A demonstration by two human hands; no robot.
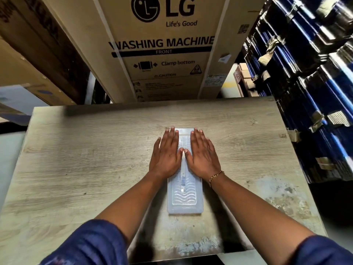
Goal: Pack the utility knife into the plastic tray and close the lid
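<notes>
A long translucent plastic tray (185, 197) lies lengthwise at the middle of the wooden table (86, 153), its lid down on top. Through the lid I make out the utility knife (183, 180) as a faint dark strip inside. My left hand (166, 153) lies flat, palm down, on the left half of the lid's far part. My right hand (202, 153) lies flat on the right half, a thin bracelet at its wrist. The thumbs touch over the lid's centre line. Both hands have fingers spread and hold nothing.
A large LG washing machine carton (164, 50) stands just behind the table's far edge. Stacked dark blue boxes (309, 83) rise along the right side. More brown cartons (28, 54) stand at the left.
</notes>
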